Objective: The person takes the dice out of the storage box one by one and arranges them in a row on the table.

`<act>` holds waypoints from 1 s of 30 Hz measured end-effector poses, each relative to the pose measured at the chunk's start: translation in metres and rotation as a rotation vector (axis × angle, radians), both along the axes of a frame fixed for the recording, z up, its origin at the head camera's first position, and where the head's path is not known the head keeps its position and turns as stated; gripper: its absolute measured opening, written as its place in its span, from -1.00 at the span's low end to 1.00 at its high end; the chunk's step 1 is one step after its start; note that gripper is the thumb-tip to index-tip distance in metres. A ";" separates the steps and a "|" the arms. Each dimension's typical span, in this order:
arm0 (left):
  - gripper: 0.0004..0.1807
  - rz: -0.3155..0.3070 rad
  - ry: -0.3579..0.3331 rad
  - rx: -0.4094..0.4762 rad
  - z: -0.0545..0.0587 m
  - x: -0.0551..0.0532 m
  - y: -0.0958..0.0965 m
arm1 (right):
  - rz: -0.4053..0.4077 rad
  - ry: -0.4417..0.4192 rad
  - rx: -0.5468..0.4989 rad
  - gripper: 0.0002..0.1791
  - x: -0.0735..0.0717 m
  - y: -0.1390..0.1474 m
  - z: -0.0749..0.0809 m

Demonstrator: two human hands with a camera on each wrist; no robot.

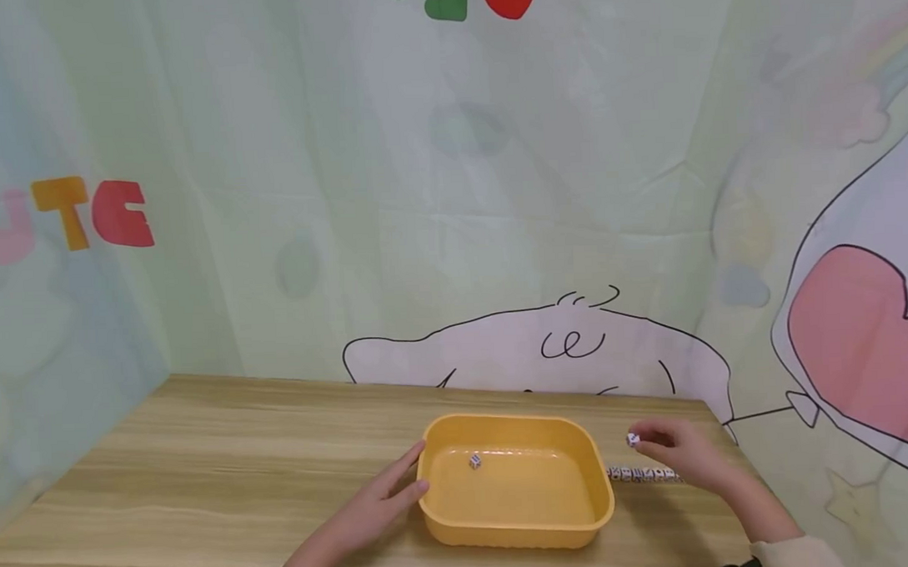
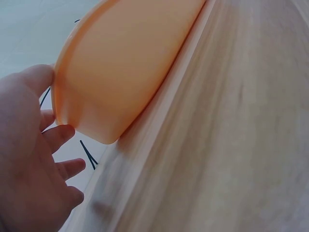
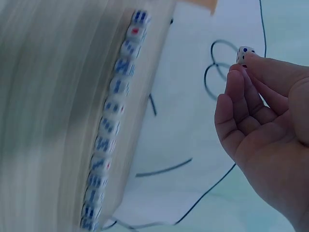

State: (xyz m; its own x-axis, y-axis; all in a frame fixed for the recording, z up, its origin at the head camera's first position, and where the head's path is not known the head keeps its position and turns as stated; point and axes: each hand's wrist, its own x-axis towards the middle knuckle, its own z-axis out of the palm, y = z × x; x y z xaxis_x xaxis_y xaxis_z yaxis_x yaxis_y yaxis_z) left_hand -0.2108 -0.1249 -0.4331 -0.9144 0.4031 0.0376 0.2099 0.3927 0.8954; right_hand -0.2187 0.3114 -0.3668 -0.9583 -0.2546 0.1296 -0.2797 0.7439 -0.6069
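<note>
My right hand (image 1: 685,455) pinches a white die (image 1: 633,439) with dark pips between thumb and fingertips, raised above the table right of the tray. In the right wrist view that die (image 3: 245,55) sticks out past the fingertips. My left hand (image 1: 375,503) rests against the left side of a yellow-orange plastic tray (image 1: 515,536), its thumb and fingers at the rim and loosely spread. One other die (image 1: 475,461) lies inside the tray, left of its middle. A straight row of several dice (image 3: 108,126) lies on the table beneath my right hand, beginning by the tray's right wall.
The wooden table (image 1: 205,459) stretches away to the left of the tray. Behind it hangs a printed cloth backdrop (image 1: 460,233) with cartoon figures and letters. The table's right edge runs close past the row of dice.
</note>
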 end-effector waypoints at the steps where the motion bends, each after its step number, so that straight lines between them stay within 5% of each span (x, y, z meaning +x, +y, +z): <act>1: -0.30 -0.001 0.000 0.000 0.000 0.000 0.000 | -0.025 0.001 0.013 -0.68 0.001 0.006 0.000; 14: -0.30 0.012 -0.006 -0.003 0.001 0.000 0.001 | -0.205 -0.006 0.107 -0.63 0.011 0.071 -0.011; 30: -0.30 0.020 -0.029 -0.003 0.000 -0.001 0.002 | -0.295 -0.031 0.230 -0.67 0.012 0.120 -0.038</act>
State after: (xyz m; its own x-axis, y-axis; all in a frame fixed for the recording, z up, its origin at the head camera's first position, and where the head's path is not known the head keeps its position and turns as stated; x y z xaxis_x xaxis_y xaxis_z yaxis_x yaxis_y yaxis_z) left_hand -0.2115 -0.1226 -0.4331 -0.9230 0.3846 0.0099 0.1759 0.3991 0.8999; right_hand -0.2064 0.4319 -0.4045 -0.9974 0.0139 0.0711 -0.0173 0.9076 -0.4194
